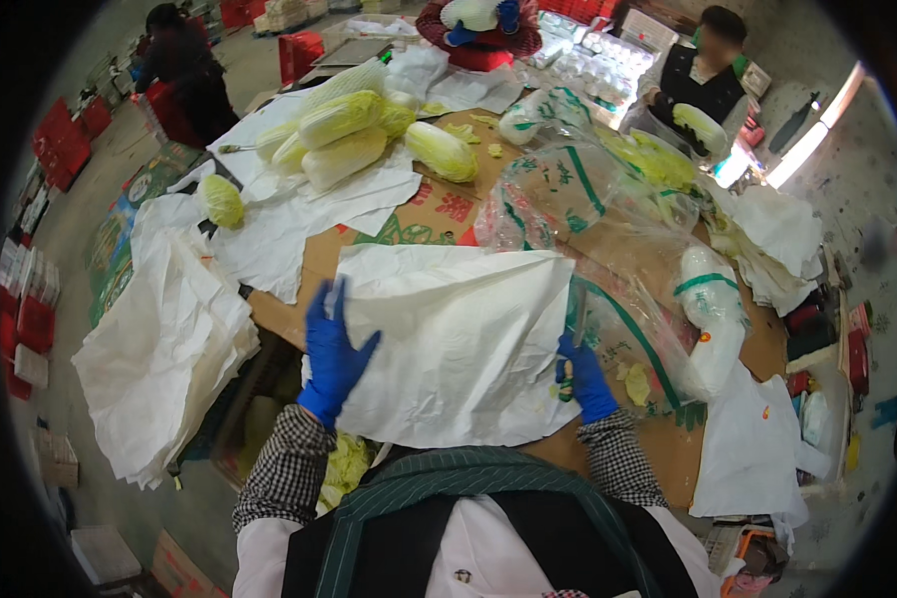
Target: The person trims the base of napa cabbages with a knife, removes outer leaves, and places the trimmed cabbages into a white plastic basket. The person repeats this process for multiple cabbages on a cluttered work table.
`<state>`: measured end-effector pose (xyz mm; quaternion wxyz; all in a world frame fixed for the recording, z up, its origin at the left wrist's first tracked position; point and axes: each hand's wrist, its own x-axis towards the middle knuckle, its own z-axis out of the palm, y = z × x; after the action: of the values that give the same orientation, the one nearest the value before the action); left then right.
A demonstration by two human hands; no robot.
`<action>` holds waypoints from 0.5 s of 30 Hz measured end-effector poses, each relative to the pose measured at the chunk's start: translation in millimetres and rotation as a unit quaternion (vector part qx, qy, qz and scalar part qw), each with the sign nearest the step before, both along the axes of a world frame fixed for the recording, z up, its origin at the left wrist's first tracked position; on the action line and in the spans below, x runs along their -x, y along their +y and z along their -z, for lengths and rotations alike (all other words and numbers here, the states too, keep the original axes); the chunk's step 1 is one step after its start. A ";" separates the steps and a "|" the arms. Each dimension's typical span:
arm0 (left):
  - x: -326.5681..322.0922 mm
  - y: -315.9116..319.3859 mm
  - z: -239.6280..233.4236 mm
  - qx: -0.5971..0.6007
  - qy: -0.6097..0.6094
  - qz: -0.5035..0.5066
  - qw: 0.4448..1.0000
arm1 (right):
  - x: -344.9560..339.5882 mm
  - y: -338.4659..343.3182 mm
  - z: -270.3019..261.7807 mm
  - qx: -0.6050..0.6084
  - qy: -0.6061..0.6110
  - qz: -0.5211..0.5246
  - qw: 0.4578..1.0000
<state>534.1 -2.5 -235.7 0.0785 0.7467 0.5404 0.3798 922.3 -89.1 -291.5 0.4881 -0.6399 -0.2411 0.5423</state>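
Note:
A large white wrapping sheet lies creased on the cardboard-covered table right before me. My left hand, in a blue glove, is at the sheet's left edge with its fingers spread and nothing in its grasp. At the right edge, my right hand, also blue-gloved, is closed around what looks like a small knife, its grey blade pointing away from me. Clear printed plastic bags lie just beyond the right hand. A loose yellow leaf rests near that wrist.
Several napa cabbages are piled at the far left, with one small cabbage nearer. White sheets drape over the left edge. A wrapped cabbage lies right. Leaves sit below. One co-worker holds a cabbage; another stands opposite.

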 end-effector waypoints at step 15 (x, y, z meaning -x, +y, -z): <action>131.1 76.3 -16.6 0.148 -0.420 -0.031 0.895 | 23.1 83.5 -123.0 -0.238 0.007 -0.144 0.960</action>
<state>402.9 73.8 -219.1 0.3961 0.4798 0.5302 0.5760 899.1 -5.6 -168.5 0.5444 -0.4600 -0.4495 0.5386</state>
